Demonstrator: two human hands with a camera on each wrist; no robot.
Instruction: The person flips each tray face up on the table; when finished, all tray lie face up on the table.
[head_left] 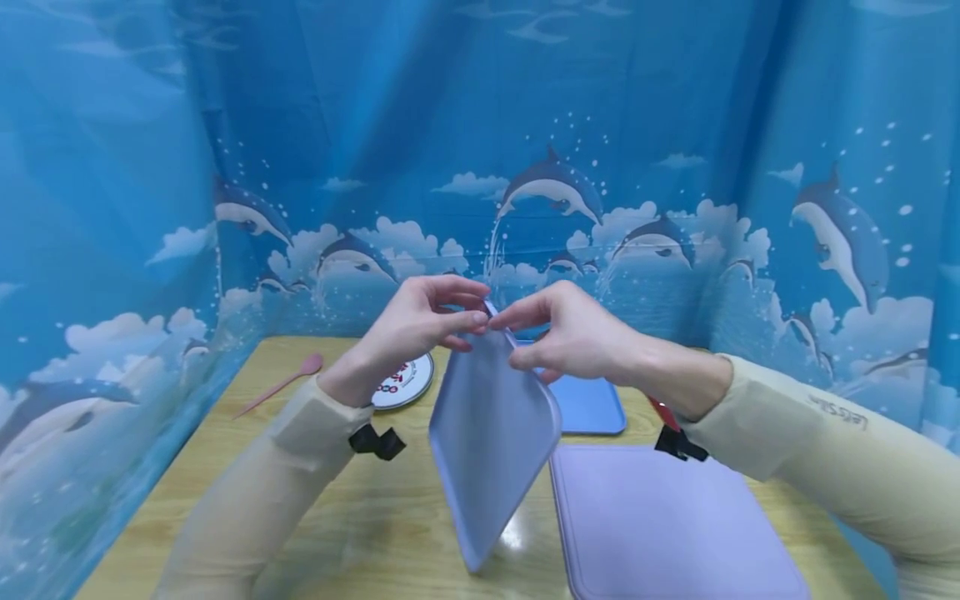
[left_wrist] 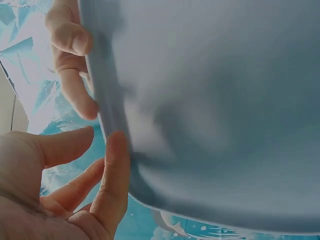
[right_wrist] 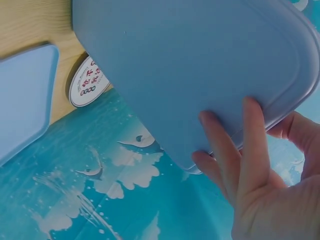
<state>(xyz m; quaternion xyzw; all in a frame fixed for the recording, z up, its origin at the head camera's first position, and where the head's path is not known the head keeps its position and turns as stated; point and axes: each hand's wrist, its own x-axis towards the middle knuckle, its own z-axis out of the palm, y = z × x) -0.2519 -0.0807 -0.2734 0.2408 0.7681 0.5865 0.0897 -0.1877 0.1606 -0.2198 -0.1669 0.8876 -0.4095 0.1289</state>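
Observation:
A thin bluish-grey tray [head_left: 495,425] is held up on edge over the table, one corner pointing down. My right hand [head_left: 581,333] grips its upper edge; in the right wrist view that hand [right_wrist: 270,175] has several fingers spread on the tray's face [right_wrist: 190,65], the thumb at the rim. My left hand [head_left: 435,317] is at the top corner. In the left wrist view, one finger of the left hand [left_wrist: 65,185] touches the tray's rim [left_wrist: 107,95], while its thumb stands apart from the rim with a small gap.
A large lavender tray [head_left: 675,525] lies at the table's right front, with a smaller blue tray [head_left: 592,404] behind it. A round white plate [head_left: 412,383] with red markings and a pink spoon [head_left: 281,387] are at the back left. Dolphin-print curtains [head_left: 420,125] surround the wooden table [head_left: 360,517].

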